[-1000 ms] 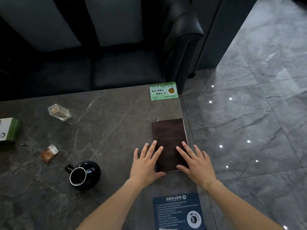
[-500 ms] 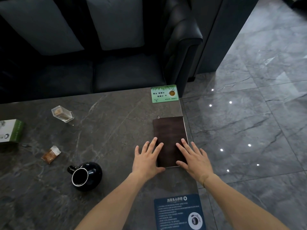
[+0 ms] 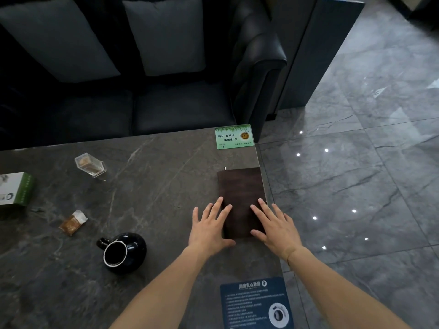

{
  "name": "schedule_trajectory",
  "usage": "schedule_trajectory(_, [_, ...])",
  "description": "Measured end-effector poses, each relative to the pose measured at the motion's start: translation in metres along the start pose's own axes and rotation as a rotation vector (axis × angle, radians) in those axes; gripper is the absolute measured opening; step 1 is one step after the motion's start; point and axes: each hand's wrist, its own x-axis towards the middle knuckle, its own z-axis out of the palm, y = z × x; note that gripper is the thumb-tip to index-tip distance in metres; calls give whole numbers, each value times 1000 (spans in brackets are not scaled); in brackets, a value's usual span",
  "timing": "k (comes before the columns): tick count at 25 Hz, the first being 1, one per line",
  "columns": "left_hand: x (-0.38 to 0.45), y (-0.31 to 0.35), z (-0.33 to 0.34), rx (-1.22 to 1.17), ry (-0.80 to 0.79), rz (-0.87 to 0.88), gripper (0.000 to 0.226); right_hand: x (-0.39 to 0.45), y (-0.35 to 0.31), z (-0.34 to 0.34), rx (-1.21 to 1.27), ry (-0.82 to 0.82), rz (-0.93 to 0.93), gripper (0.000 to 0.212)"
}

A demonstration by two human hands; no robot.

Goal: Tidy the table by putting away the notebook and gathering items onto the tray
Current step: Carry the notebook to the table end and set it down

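Observation:
A dark brown notebook [image 3: 240,191] lies closed near the right edge of the grey stone table [image 3: 147,186]. My left hand [image 3: 210,230] rests flat on its near left corner, fingers spread. My right hand [image 3: 276,227] lies flat on its near right corner, fingers spread too. Neither hand grips it. A black mug [image 3: 123,252] lies on its side at the near left. A small brown snack packet [image 3: 72,222], a clear plastic box [image 3: 90,164] and a green-and-white carton [image 3: 15,188] sit further left. No tray is in view.
A green card [image 3: 234,137] lies at the table's far right corner and a dark blue printed sheet [image 3: 256,303] at its near right. A dark sofa [image 3: 142,108] stands behind the table. Glossy grey floor tiles [image 3: 356,186] lie beyond the right edge.
Both hands stay flat on the notebook's near end; the view has tilted slightly, so the scene has drifted in the frame. Nothing was lifted or let go.

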Motion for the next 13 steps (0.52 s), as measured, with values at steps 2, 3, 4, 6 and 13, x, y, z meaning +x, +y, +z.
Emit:
schedule_trajectory(2, [-1,0,-3,-26,-9,-4,101,-2,-6,-4,-6,7,16,72])
schedule_trajectory(3, [-3,0,-4,-38,-15,-3,99,-4,-9,-5,-8,6,24,71])
schedule_trajectory(4, [-5,-1,-8,-47,-21,5,96,-7,-14,-8,-11,6,35,70])
schedule_trajectory(6, [-8,-5,-13,-68,-44,23,90,-13,-23,-12,-17,17,56,67])
schedule_trajectory(13, [-40,-41,-33,-63,-133,40,68,-49,-59,-27,-94,150,91,49])
